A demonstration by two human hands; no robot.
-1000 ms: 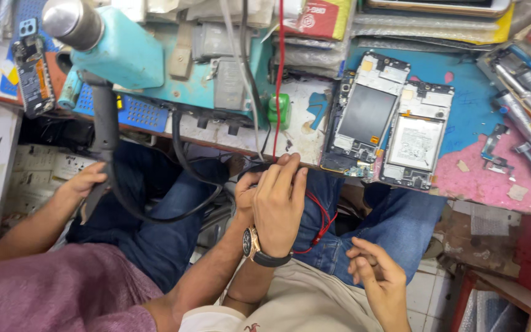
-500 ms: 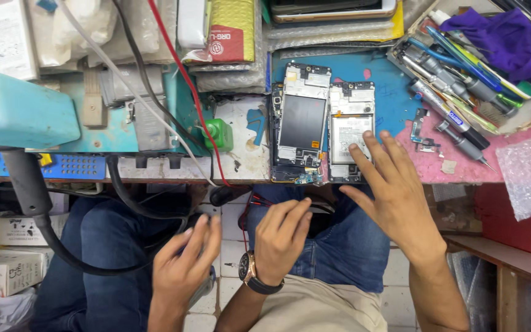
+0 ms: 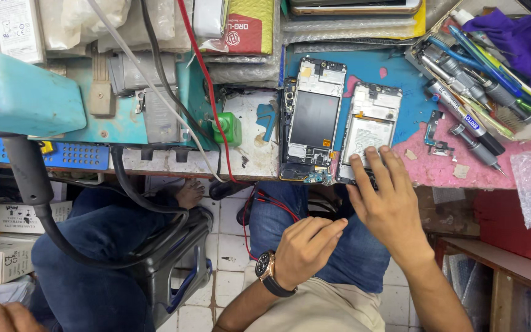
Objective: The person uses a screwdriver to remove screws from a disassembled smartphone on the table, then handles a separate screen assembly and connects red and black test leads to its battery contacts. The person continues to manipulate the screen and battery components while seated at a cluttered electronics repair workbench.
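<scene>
Two opened phones lie side by side at the bench's front edge: a frame with a dark screen back [image 3: 313, 120] and a body with a white battery [image 3: 371, 130]. My right hand [image 3: 388, 200] reaches up from my lap, fingers spread, with its fingertips on the lower end of the battery phone. My left hand [image 3: 305, 249], wearing a wristwatch, hovers over my thigh with fingers loosely bent and nothing in it. A small loose part [image 3: 436, 132] rests on the mat to the right of the phones.
A tray of screwdrivers and pens [image 3: 474, 80] with a purple cloth sits back right. A teal hot-air station [image 3: 26, 101] with a black hose stands left. A red wire [image 3: 207, 92] hangs over the edge. Another person's hand [image 3: 1, 316] and jeans are lower left.
The other person's hand that was raised beside my left hand has dropped to the lower left corner. My right hand stays on the battery phone's lower end; my left hand has lowered slightly.
</scene>
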